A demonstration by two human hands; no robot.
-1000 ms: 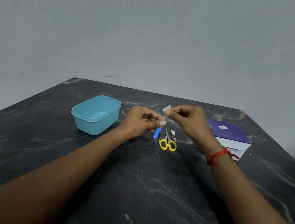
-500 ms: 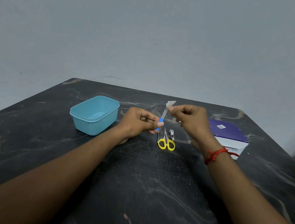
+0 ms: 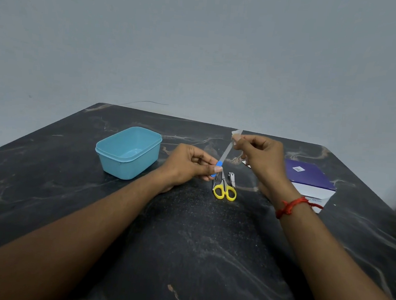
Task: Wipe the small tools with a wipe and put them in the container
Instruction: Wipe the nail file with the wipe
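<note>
Left hand [image 3: 188, 164] pinching the blue handle of a nail file [image 3: 225, 152], raised and tilted above a dark marbled table [image 3: 185, 243]. Right hand [image 3: 262, 159] closed on a small white wipe [image 3: 236, 134] pinched around the file's far tip; red thread [image 3: 292, 205] around that wrist. Below on the table, yellow-handled scissors [image 3: 224, 189] just beside a nail clipper [image 3: 231, 177]; open blue container [image 3: 128, 152] to the left, purple box [image 3: 308, 177] to the right.
</note>
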